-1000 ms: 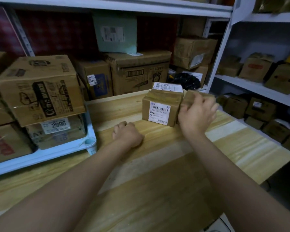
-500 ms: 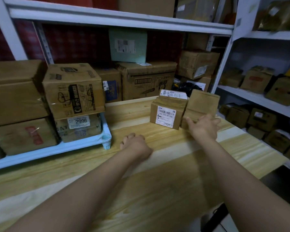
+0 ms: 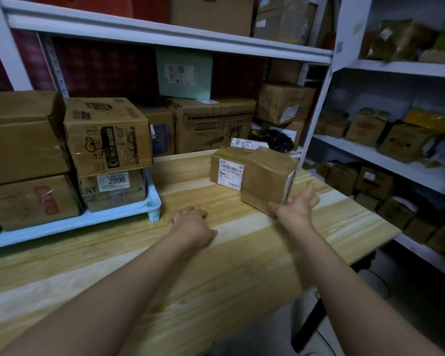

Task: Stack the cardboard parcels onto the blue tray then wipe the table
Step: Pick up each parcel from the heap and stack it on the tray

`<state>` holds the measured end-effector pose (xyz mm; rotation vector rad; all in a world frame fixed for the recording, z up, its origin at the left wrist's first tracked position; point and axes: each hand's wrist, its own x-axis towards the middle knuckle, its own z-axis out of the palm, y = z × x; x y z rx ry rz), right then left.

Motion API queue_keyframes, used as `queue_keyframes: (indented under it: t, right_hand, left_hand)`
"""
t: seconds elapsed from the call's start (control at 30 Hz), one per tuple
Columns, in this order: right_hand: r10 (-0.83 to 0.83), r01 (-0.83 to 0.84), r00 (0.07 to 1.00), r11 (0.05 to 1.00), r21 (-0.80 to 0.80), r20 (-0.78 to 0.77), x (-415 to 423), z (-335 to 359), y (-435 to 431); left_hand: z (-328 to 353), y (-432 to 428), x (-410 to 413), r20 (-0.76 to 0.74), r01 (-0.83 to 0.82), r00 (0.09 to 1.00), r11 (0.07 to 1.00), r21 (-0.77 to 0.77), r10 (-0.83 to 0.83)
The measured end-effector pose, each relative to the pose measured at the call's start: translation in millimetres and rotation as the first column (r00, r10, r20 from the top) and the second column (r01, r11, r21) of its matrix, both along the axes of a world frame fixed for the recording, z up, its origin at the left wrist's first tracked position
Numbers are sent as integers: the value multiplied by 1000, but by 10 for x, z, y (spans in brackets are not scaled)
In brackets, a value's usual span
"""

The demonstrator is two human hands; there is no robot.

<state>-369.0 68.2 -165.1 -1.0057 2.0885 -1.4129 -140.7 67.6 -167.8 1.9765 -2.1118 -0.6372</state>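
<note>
Far L: blue tray [image 3: 72, 222] on wooden table [image 3: 216, 278], loaded w/ parcels in two tiers. Plain carton [image 3: 21, 134] sits over red-marked carton [image 3: 28, 201]; printed carton [image 3: 106, 134] sits over 2996-label carton [image 3: 113, 188]. Tray's corner leg is just L of L hand.

L hand [image 3: 190, 224]: resting on tabletop, fingers curled under, holding nothing. Well apart from the loose parcels.

Centre-R: labelled parcel [image 3: 226, 168] on table, barcode sticker facing cam. Plain brown parcel [image 3: 265, 176] is in front and R of it, overlapping it in view, tilted. R hand [image 3: 296, 204] grips this parcel at its lower near corner, thumb on front face, fingers round R side. Can't tell if its base is off the table. Third parcel [image 3: 247, 143], white label on top, lies behind both.

Far R: white shelving [image 3: 385, 155] w/ more cartons.
</note>
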Motion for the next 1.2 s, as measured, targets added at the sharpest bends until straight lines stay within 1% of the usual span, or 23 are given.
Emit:
queue_keyframes:
  t: [0.1,0.17,0.23,0.3,0.37,0.4,0.43,0.47,0.53,0.6,0.67,0.73,0.83,0.9,1.03,1.2]
  right_hand:
    - [157,-153,987,984,92,-35,-14,-39,48]
    - [178,-174,983,979,106,-37,-15,-67,78]
    - [157,-148,983,984,98,-99,41,-31,181]
    - [136,-132,968,991,34,-213,106,-15,249]
    - [134,-151,969,986,-70,-206,160,22,311]
    - [157,-173,977,979,-108,-142,191,56,331]
    - [197,-200,980,971,-128,-35,223,104,361]
    - [249,-232,963,962,-145,108,256,145,379]
    - [340,-266,867,934,-239,365,331,216,424]
    - [393,-263,770,913,-312,502,396,247,427]
    - [416,-274,709,907,-321,570,469,265,430]
    - [430,-304,659,903,-305,617,559,277,436]
    - [456,-377,586,885,-272,670,673,293,458]
    - [450,-427,547,875,-226,706,742,301,467]
    - [395,-491,485,861,-131,780,842,344,489]
    - [374,-475,400,865,-160,837,898,317,515]
  left_hand:
    - [-35,50,49,-7,15,1000,1000,-17,-15]
    - [-46,76,90,-23,23,999,1000,-11,-23]
    - [-45,105,130,-46,25,999,1000,-6,-25]
    - [-39,134,170,-85,23,996,1000,-11,-23]
    - [-29,159,209,-158,-4,987,1000,-17,2]
    - [-22,176,234,-196,-19,980,1000,-18,15]
    - [-14,189,258,-230,-33,973,999,-16,28]
    - [-13,190,279,-271,-43,962,999,-14,38]
    - [-3,209,313,-407,-79,910,997,4,74]
    - [18,236,341,-551,-113,827,993,39,116]
    - [29,235,376,-667,-146,729,987,69,154]
    - [82,254,415,-739,-173,651,982,77,172]
    - [165,263,462,-773,-212,619,977,4,138]
    - [207,291,486,-806,-245,580,969,-33,120]
    - [221,329,524,-861,-262,500,964,-45,96]
    - [208,351,552,-903,-285,425,956,-72,58]
